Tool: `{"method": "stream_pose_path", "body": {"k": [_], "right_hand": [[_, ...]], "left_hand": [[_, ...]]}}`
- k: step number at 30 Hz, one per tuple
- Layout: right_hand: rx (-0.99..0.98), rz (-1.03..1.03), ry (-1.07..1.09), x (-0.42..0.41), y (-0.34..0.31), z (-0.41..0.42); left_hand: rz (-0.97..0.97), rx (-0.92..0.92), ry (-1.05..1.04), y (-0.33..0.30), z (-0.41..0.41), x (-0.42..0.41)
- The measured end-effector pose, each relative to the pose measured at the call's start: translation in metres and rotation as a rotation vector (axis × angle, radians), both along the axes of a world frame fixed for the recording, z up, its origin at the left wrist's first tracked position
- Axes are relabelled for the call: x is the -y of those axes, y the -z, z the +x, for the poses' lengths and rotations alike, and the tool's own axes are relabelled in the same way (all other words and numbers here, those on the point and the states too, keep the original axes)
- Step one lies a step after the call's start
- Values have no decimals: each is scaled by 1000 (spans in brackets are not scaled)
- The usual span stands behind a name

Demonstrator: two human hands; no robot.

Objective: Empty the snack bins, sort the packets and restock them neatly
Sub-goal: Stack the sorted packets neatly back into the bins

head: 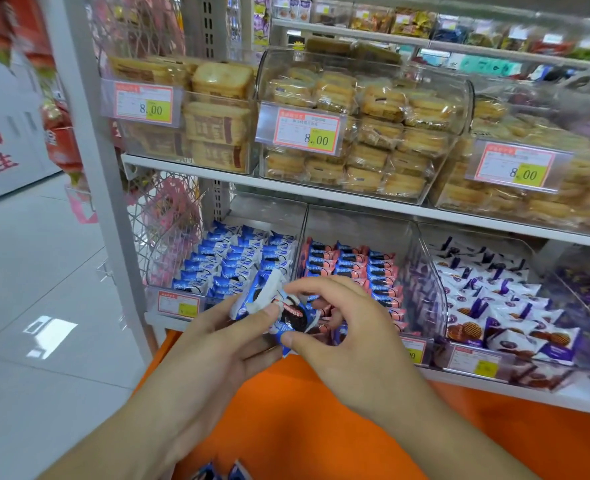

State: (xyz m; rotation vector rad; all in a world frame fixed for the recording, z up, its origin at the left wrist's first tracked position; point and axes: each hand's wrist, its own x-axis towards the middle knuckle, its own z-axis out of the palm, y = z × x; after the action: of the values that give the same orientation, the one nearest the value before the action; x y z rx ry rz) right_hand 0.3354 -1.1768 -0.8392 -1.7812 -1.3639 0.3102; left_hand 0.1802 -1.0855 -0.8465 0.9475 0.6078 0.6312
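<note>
Both hands (pixel 286 327) pinch blue packets (pixel 279 313) before stocked bins (pixel 425 271).

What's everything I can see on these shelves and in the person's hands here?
Blue-and-white packets: many, in rows, lower-left clear bin.
Pink-and-blue packets: many, in rows, lower-middle bin.
White-and-purple packets: many, lower-right bin.
Golden biscuit packs: many, in three clear bins on the upper shelf.
Price tags: several, pink with yellow patch, on the bin fronts.
Orange surface: one, below the lower shelf; two blue packets at its near edge.
Held packets: a few, blue and white, between both hands.
Left hand: holds the packets from below.
Right hand: pinches a packet from the right.
</note>
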Motion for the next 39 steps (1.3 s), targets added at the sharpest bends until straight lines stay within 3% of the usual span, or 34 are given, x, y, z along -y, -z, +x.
{"method": "stream_pose_path", "body": {"k": [15,20,24,30,39], "right_hand": [[-155,-62,-79,-2,0,4],[-507,-53,63,-5,4,14],[-794,-79,96,-5,-4,10],[-615,-168,152,-7,5,-6],[-652,-244,100,-11,4,0]], "left_hand": [[63,-50,66,1,-1,-3],[26,-22,26,4,-4,-9],[138,-60,46,8,-4,-8],[219,-100,37,10,2,-1],[151,-123,-52,11,1,-5]]}}
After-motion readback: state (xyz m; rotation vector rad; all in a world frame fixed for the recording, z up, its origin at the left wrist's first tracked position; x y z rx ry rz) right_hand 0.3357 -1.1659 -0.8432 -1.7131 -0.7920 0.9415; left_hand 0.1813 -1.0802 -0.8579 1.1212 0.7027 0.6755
